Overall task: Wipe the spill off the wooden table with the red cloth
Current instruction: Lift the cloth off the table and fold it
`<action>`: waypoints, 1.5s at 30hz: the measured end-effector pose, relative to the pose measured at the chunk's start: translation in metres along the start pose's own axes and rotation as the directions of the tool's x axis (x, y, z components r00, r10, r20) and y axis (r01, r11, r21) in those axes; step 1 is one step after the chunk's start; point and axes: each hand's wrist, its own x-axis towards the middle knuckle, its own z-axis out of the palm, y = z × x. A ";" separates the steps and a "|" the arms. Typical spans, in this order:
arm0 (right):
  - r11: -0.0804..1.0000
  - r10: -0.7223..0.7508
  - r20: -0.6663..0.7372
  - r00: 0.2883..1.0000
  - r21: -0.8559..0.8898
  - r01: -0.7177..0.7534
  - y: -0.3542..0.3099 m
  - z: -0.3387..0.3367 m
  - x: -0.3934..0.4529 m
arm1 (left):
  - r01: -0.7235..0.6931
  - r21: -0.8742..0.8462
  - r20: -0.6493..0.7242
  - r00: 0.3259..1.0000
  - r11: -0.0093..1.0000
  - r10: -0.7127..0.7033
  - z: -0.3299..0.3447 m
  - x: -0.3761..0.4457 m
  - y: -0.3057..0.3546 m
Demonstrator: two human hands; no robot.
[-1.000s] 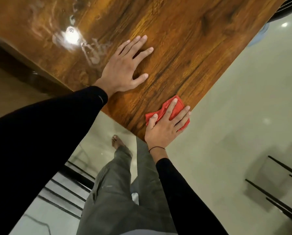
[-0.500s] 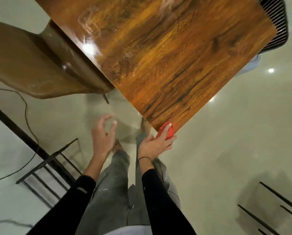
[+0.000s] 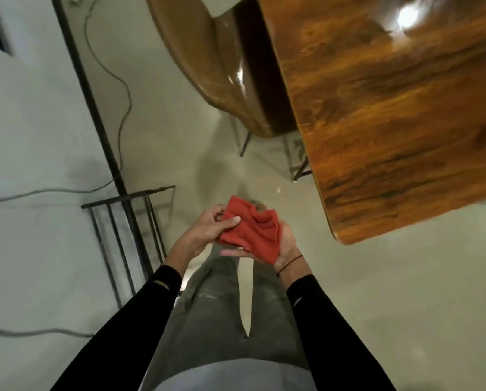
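The red cloth (image 3: pixel 251 231) is bunched up between both of my hands, held in the air above the floor in front of my legs. My left hand (image 3: pixel 205 230) pinches its left side with thumb and fingers. Under its right side, my right hand (image 3: pixel 285 244) cups it from below. The glossy wooden table (image 3: pixel 399 114) fills the upper right, its near corner well to the right of the cloth and apart from it. A ceiling light glares on the tabletop at the far end. No spill shows on the visible part of the table.
A brown chair (image 3: pixel 208 57) is tucked beside the table's left edge. A black metal rack (image 3: pixel 128 230) stands on the floor to my left, by a dark post (image 3: pixel 89 91) and a trailing cable (image 3: pixel 123 88). The floor is pale and shiny.
My right hand lifted the cloth off the table's corner and brought it down in front of me. My left hand left the tabletop and took hold of the cloth too. The view swung left.
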 end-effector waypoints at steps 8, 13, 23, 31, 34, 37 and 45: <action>0.671 -0.072 -0.129 0.989 -0.740 -0.047 0.006 0.018 0.057 | -0.175 -0.179 -0.265 0.956 0.968 0.124 -0.065 0.004 -0.075; 0.315 -0.234 -0.172 0.957 -0.944 -0.092 0.053 0.005 0.161 | -0.213 -0.347 -0.435 0.899 0.913 0.044 -0.111 0.010 -0.153; -0.320 -0.199 -0.132 0.971 -0.928 -0.192 0.201 -0.031 0.390 | -0.156 -0.440 -0.758 0.593 0.884 -0.273 -0.272 0.052 -0.331; -0.580 -0.276 -0.057 0.959 -0.786 -0.214 0.250 -0.036 0.493 | -0.066 -0.399 -0.810 0.493 0.915 -0.318 -0.343 0.099 -0.402; -0.621 -0.332 -0.110 0.937 -0.722 -0.305 0.244 -0.043 0.500 | -0.042 -0.404 -0.802 0.497 0.914 -0.332 -0.339 0.117 -0.405; -0.640 -0.324 -0.116 0.939 -0.705 -0.307 0.244 -0.042 0.499 | -0.079 -0.442 -0.786 0.515 0.894 -0.343 -0.342 0.124 -0.403; -0.651 -0.275 -0.119 0.954 -0.707 -0.276 0.240 -0.031 0.484 | -0.177 -0.554 -0.727 0.578 0.814 -0.369 -0.350 0.107 -0.405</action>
